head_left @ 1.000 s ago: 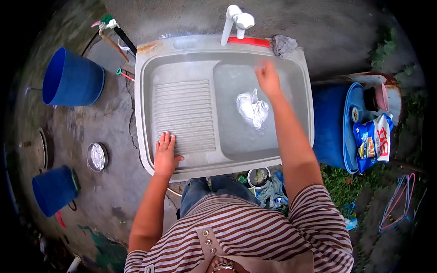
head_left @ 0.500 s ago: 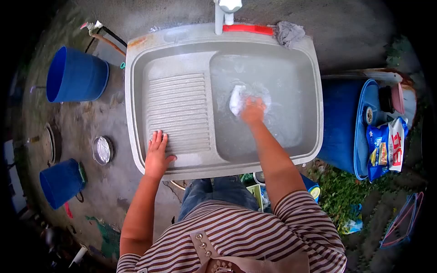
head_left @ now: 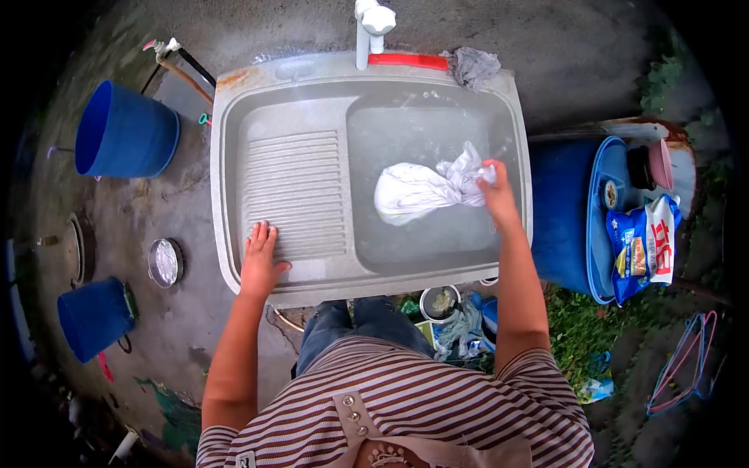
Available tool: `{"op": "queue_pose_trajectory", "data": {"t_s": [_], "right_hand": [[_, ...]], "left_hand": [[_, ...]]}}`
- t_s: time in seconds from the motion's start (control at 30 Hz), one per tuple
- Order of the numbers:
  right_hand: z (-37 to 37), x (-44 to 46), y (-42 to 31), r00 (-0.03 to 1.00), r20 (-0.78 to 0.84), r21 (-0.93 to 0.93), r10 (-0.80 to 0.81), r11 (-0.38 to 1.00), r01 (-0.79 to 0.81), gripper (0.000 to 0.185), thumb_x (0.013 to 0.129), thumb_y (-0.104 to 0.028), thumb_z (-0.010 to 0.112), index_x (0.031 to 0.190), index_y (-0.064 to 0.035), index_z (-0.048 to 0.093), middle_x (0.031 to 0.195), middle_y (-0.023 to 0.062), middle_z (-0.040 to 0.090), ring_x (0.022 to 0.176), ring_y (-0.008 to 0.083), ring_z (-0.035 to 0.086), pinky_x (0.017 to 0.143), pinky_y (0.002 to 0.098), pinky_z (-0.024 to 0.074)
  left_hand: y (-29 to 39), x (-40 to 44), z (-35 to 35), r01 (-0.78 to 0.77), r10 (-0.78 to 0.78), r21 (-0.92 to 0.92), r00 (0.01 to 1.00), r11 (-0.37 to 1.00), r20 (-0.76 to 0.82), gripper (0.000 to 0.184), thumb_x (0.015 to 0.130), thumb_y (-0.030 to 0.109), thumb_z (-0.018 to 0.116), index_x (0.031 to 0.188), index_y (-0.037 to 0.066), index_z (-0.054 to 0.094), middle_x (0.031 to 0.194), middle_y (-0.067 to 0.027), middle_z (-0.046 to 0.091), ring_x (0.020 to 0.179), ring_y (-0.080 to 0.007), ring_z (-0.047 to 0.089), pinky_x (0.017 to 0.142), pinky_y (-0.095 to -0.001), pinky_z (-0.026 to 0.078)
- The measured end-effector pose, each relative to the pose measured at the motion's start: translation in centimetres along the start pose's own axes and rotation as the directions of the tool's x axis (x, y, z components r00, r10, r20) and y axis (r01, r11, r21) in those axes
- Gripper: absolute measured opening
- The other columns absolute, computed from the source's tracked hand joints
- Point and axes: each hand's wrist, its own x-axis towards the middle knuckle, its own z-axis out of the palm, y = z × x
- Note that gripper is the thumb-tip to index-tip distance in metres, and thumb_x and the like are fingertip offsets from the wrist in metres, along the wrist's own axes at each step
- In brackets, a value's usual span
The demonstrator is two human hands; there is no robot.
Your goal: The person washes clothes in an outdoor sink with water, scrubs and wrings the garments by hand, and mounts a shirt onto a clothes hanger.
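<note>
A wet white cloth [head_left: 413, 191] lies partly in the cloudy water of the grey laundry sink [head_left: 220, 179]. Its right end is bunched up and lifted, gripped by my right hand [head_left: 499, 193] near the basin's right side. The left part of the cloth bulges round at the water's surface. My left hand [head_left: 261, 261] rests flat with fingers spread on the lower left corner of the ribbed washboard [head_left: 296, 195], holding nothing.
A white tap [head_left: 374, 27] stands at the sink's back rim beside a red-handled tool [head_left: 409, 60] and a grey rag [head_left: 473, 67]. Right of the sink is a blue barrel [head_left: 566, 218] bearing a detergent bag [head_left: 647, 246]. Blue buckets [head_left: 129, 129] and a metal bowl [head_left: 165, 262] are at left.
My right hand has moved right from the middle of the basin, pulling one end of the white cloth up and stretching it out. My left hand stays on the washboard.
</note>
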Motion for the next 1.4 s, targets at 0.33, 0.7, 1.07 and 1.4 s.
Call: {"op": "queue_pose_trajectory", "data": {"t_s": [0.33, 0.7, 1.07, 1.4], "right_hand": [[17.0, -0.8, 12.2, 0.904, 0.229, -0.863, -0.362, 0.353, 0.360, 0.032, 0.084, -0.019, 0.063, 0.115, -0.0121, 0.069, 0.123, 0.0116, 0.063, 0.111, 0.0350, 0.061, 0.094, 0.0488, 0.0477], [4.4, -3.6, -3.0, 0.894, 0.282, -0.168, -0.347, 0.900, 0.402, 0.032, 0.080, 0.000, 0.059, 0.110, -0.0039, 0.069, 0.096, 0.0117, 0.065, 0.087, 0.0251, 0.065, 0.078, 0.0345, 0.0495], [7.4, -11.5, -24.7, 0.766, 0.136, 0.808, -0.629, 0.517, 0.281, 0.028, 0.092, -0.008, 0.061, 0.119, 0.0002, 0.060, 0.103, 0.0032, 0.059, 0.096, 0.0153, 0.057, 0.086, 0.0286, 0.0440], [24.2, -2.4, -13.3, 0.818, 0.432, 0.035, -0.379, 0.914, 0.404, 0.065, 0.092, -0.038, 0.065, 0.147, -0.0105, 0.042, 0.152, 0.0214, 0.037, 0.143, 0.0333, 0.035, 0.114, 0.0464, 0.0315]], "left_hand": [[-0.4, -0.3, 0.0, -0.003, 0.003, -0.016, 1.000, 1.000, -0.007, 0.094, 0.066, 0.016, 0.086, 0.148, 0.008, 0.041, 0.160, -0.0120, 0.028, 0.149, -0.0306, 0.022, 0.121, -0.0460, 0.024], [-0.1, -0.1, -0.2, 0.006, -0.007, -0.070, 1.000, 0.998, -0.017, 0.092, 0.067, 0.014, 0.085, 0.148, 0.008, 0.042, 0.159, -0.0134, 0.030, 0.149, -0.0311, 0.022, 0.121, -0.0457, 0.023], [14.0, 6.8, -7.8, 0.494, -0.029, -0.815, 0.850, -0.303, 0.526, 0.074, 0.098, 0.060, 0.047, 0.147, 0.004, 0.042, 0.132, -0.0167, 0.061, 0.119, -0.0278, 0.061, 0.104, -0.0418, 0.047], [-0.3, 10.9, -3.8, 0.361, -0.434, -0.335, 0.883, 0.870, -0.177, 0.041, 0.100, 0.039, 0.054, 0.122, 0.007, 0.064, 0.120, -0.0199, 0.063, 0.115, -0.0389, 0.057, 0.097, -0.0456, 0.045]]}}
